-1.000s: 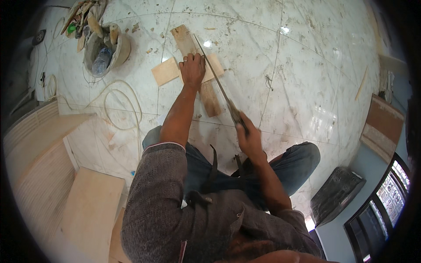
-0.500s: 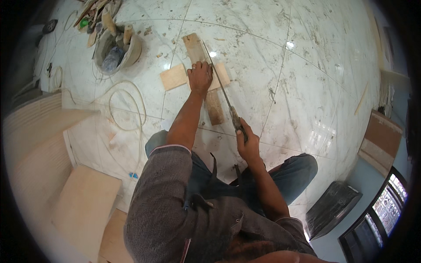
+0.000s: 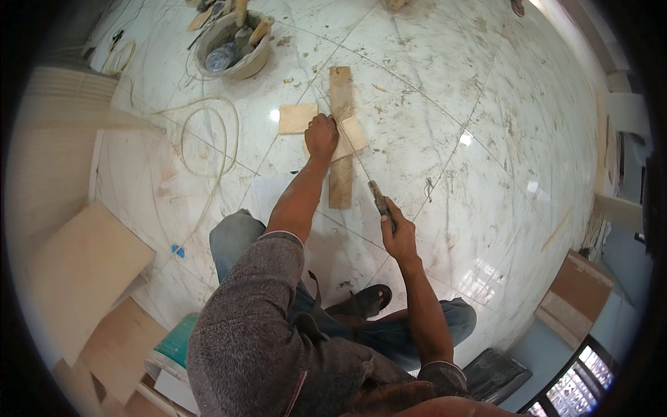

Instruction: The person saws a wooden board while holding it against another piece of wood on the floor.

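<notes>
My right hand (image 3: 399,233) grips the dark handle of a handsaw (image 3: 381,198). Its thin blade slants away to the upper left, over a pale piece of wood (image 3: 352,137). That piece lies across a long brown board (image 3: 340,187) on the floor. My left hand (image 3: 322,137), fingers curled, presses on the pale piece right beside the blade and hides part of it. Another pale wood block (image 3: 297,119) lies just left of my left hand. Whether the teeth are in the wood cannot be made out.
A bucket (image 3: 260,62) of tools stands at the far left, with a looped pale hose (image 3: 184,132) nearer. Wood panels (image 3: 90,271) and a green and white tub (image 3: 182,340) are at the near left. A brown panel (image 3: 573,295) leans at right; scraps litter the tiled floor (image 3: 445,90).
The head view has shifted, lowering the work in the picture. The saw blade now crosses the pale piece at a steeper leftward slant, and my left hand has closed up beside it.
</notes>
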The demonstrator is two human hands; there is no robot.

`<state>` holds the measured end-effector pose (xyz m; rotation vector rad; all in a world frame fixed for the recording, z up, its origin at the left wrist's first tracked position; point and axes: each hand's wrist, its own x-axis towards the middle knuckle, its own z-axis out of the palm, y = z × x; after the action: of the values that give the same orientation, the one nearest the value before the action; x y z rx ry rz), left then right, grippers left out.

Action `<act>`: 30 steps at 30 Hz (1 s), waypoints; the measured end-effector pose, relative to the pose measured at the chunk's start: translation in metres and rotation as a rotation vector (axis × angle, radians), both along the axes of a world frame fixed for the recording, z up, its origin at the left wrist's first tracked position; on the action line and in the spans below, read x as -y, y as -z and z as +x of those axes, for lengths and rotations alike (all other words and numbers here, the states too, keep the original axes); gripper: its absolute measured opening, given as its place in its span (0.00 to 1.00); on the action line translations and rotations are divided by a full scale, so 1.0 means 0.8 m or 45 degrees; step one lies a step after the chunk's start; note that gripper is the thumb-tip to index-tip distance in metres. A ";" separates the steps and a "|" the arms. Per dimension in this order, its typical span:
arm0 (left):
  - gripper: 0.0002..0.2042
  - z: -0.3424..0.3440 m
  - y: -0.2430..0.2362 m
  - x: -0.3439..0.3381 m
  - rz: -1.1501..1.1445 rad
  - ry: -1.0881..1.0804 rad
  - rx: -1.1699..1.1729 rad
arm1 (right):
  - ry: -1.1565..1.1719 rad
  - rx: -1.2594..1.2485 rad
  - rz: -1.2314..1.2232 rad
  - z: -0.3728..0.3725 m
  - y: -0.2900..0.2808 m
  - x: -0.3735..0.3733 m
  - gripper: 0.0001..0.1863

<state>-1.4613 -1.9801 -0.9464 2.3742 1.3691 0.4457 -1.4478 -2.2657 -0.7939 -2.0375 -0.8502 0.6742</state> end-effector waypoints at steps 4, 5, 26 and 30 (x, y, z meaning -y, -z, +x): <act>0.18 0.000 -0.012 0.009 -0.252 -0.039 -0.086 | -0.053 -0.082 -0.156 0.012 -0.015 0.000 0.22; 0.19 0.000 -0.015 0.011 -0.288 -0.055 -0.085 | -0.054 -0.065 -0.119 0.014 -0.013 0.002 0.23; 0.26 0.006 -0.005 0.012 -0.240 -0.095 -0.201 | -0.232 -0.127 -0.261 0.055 -0.062 0.052 0.33; 0.25 0.014 -0.012 0.014 -0.287 -0.076 -0.261 | -0.241 -0.037 -0.101 0.065 -0.064 0.080 0.29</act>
<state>-1.4503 -1.9910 -0.9367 2.2462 1.4950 0.0579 -1.3957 -2.3297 -0.7431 -2.0285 -1.0227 0.8523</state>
